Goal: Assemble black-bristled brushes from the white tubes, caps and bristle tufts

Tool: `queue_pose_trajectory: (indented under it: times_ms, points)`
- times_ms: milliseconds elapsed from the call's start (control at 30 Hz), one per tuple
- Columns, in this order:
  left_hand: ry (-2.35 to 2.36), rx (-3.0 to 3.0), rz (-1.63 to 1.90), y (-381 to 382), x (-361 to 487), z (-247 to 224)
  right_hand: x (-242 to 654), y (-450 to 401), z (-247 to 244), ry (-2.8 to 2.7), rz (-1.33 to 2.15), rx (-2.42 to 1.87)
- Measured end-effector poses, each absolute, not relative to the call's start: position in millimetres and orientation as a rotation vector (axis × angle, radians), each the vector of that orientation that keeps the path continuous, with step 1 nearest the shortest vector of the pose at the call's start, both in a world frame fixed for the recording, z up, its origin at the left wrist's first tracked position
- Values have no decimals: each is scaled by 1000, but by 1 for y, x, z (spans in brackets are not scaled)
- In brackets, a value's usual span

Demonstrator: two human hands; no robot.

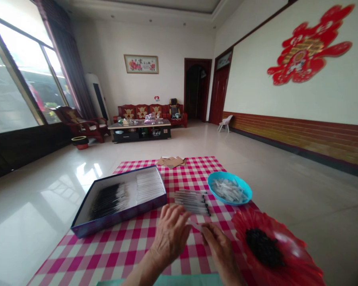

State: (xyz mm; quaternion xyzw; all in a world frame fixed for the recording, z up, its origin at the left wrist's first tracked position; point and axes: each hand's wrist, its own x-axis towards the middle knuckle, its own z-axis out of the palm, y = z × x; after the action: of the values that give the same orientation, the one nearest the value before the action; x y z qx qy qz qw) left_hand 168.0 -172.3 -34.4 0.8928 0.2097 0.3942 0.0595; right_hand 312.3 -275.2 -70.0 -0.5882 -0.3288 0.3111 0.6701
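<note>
Head view — left hand point(170, 234) and right hand point(219, 250) close together, pinching a small pale strip point(197, 226) — above a pink checked cloth point(107, 254) on a tiled floor point(38, 198).

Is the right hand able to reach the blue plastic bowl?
Probably yes: the right hand sits just below the blue plastic bowl, with only red-and-white checked tablecloth between them, nothing blocking.

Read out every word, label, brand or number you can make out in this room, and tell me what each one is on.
Nothing can be read for certain.
Framed picture on the back wall: characters, too small and blurred to read.
Red paper-cut on the right wall: any characters too blurred to read.
Small red sign above the sofa: too small to read.
Open box: printed side, nothing legible.
</note>
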Motion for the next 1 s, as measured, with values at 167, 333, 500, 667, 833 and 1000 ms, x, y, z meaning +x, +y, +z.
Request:
queue_pose_trajectory:
  times_ms: [167,333,500,667,833,1000]
  points:
    - [617,2944,789,-188,185,-42,314,-275,-75,-568,728,-1279]
    - [767,2944,804,-200,197,-57,313,-271,-84,-298,909,-1010]
    - [852,2943,871,-210,203,-61,317,-268,-89,-159,996,-904]
    - [758,2832,835,-208,203,-68,318,-266,-92,-157,1034,-862]
    - [787,2388,707,-205,196,-58,311,-269,-84,-294,924,-974]
    - [616,1404,273,-194,185,-47,301,-277,-60,-457,935,-967]
